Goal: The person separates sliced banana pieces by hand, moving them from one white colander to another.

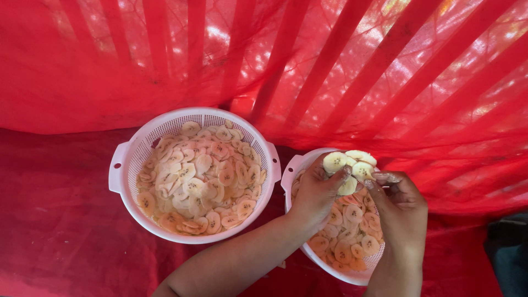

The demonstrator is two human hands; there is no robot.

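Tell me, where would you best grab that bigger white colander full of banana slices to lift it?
Probably by its two side handles, one hand from each side. The large colander stands upright with a loop handle on its left rim and another on its right, both free. It is full of slices, so a level two-handed lift seems safest.

My two hands crowd the small colander (292,165), left hand (316,192) and right hand (399,212) over its slices (352,220). The big colander (118,165) sits just beside it, handles nearly touching, so no passage between. The red netting (385,82) hangs close behind both. Open red cloth (55,220) lies to my left
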